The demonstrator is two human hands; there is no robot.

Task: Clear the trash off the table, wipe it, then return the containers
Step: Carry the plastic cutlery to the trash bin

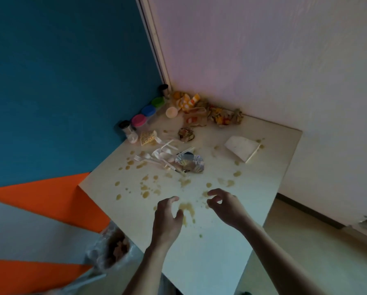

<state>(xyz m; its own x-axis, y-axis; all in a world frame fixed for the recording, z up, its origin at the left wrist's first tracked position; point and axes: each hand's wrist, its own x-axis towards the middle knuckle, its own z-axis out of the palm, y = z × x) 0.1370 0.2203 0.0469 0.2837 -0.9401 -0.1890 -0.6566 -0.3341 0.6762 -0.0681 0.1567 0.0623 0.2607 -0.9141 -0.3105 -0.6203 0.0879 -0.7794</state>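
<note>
Trash bag (112, 250), clear plastic and partly filled, hangs at the lower left of the frame, just beside the counter (252, 188) edge. Along the blue wall, upper left of centre, stand the containers: a dark-capped shaker (127, 129), then jars with a pink lid (139, 120), a blue lid (148, 110) and a green lid (157, 101), and a dark cylinder (163, 89) in the corner. Plastic cutlery (159, 155) and a foil wrapper (190, 163) lie at mid-frame; crumpled yellow wrappers (208, 109) fill the far corner; a white paper plate piece (242, 149) lies to the right. Brown spills dot the surface.

Left hand (167, 218) and right hand (225, 206) hover near the front of the counter, apart, fingers loosely curled, gripping nothing.

Step in hand, judged: trash removal, not yet complete; wiping has not started. Next move calls for reaching forward to the cutlery and foil, gathering them, and carrying them left to the bag without dragging through the spills.

Legible writing: none; print on the wrappers is too blurred to read.
</note>
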